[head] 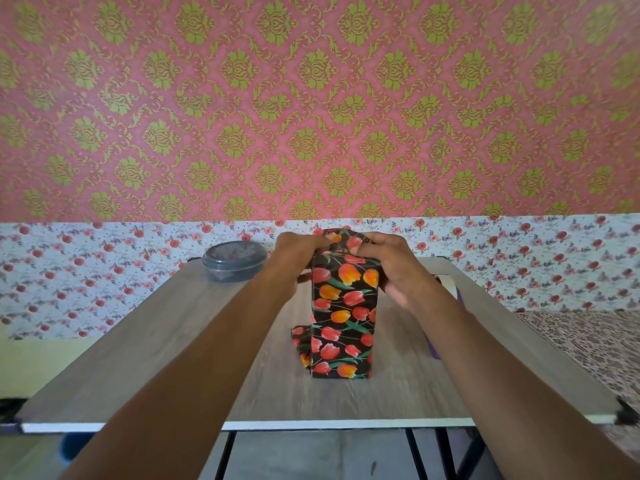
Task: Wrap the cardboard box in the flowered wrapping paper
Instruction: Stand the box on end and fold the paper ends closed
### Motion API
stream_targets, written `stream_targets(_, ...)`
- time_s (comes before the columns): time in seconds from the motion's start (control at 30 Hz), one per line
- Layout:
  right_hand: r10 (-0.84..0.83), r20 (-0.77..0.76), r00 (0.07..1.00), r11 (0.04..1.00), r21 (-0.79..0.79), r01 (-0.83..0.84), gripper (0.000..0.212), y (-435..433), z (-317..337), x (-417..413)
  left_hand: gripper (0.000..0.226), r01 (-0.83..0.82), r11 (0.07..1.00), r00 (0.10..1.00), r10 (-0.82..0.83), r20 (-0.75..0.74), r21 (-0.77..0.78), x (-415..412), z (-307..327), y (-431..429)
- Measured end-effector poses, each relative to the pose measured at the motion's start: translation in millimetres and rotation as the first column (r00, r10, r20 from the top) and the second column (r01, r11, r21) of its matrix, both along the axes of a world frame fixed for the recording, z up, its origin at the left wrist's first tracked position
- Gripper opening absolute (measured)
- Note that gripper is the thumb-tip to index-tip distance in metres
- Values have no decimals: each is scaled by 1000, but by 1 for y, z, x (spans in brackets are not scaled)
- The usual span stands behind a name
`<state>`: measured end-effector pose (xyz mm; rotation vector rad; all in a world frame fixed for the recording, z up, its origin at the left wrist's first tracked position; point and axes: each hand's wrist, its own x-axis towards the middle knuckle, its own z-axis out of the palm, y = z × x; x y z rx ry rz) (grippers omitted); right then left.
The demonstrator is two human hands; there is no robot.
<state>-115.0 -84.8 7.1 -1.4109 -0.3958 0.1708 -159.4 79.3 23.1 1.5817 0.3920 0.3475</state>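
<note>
A tall box stands upright in the middle of the wooden table, covered by black wrapping paper with red and orange tulips (341, 320); no bare cardboard shows. My left hand (298, 252) grips the paper at the box's top left. My right hand (388, 261) grips the paper at the top right corner, fingers curled over the folded top edge. A loose flap of paper sticks out at the box's lower left (300, 344).
A round grey lidded container (234, 260) sits at the table's far left. A tape roll (448, 284) and a purple item (433, 344) lie behind my right forearm. The table (166, 368) has its front edge near me; a patterned wall stands behind.
</note>
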Motion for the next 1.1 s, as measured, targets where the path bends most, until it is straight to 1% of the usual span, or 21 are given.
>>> stream_targets(0.07,-5,1,1000,1000,10,5,23,0,1,-1,23,-4,1000,998,4,66,-4,3,2,6)
stream_targets(0.13,-7,16,1000,1000,10,7,26,0,3,-1,21,-8,1000,992,6,125,17,4,5,8)
stream_targets(0.27,-31,61,998,998,-51,34,30,-1,14,-2,16,-13,995,986,-3,165,94,6,10,6)
stream_targets(0.33,-27,58,998,997,-72,32,33,-2,20,-2,12,-28,991,976,-1,216,128,5,13,4)
stream_targets(0.4,-17,59,998,997,-78,21,36,-1,24,-2,10,-49,988,958,5,287,147,2,14,2)
stream_targets(0.47,-24,72,997,996,-86,30,39,-1,26,-1,11,-13,989,950,-32,309,145,-1,16,-1)
stream_targets(0.53,-56,108,993,993,-95,66,34,1,28,-1,19,56,991,956,-87,279,118,-3,19,-2)
stream_targets(0.57,-83,135,987,991,-98,97,27,3,28,-2,23,77,991,959,-104,265,109,-3,20,-3)
stream_targets(0.63,-155,182,971,982,-83,172,12,5,29,-1,30,78,990,956,-108,273,118,-4,22,-3)
stream_targets(0.67,-190,201,961,975,-77,209,8,6,29,-1,30,72,989,951,-107,289,131,-5,23,-3)
stream_targets(0.73,-233,231,945,964,-75,256,7,9,30,0,26,62,984,937,-115,329,166,-6,23,-1)
stream_targets(0.83,-237,261,936,961,-78,265,7,12,28,-3,13,14,983,933,-79,350,185,-4,22,1)
stream_targets(0.9,-226,288,931,962,-84,259,7,12,26,-6,4,-12,990,944,-36,329,144,-2,20,2)
stream_targets(0.97,-179,300,937,970,-105,218,11,9,24,-8,6,-35,994,954,1,300,108,0,18,1)
stream_targets(1.03,-82,254,964,993,-60,100,19,3,18,-11,10,-62,992,952,27,304,106,1,17,1)
stream_targets(1.1,15,180,984,1000,7,-17,28,1,9,-12,14,-67,986,938,11,347,151,3,19,2)
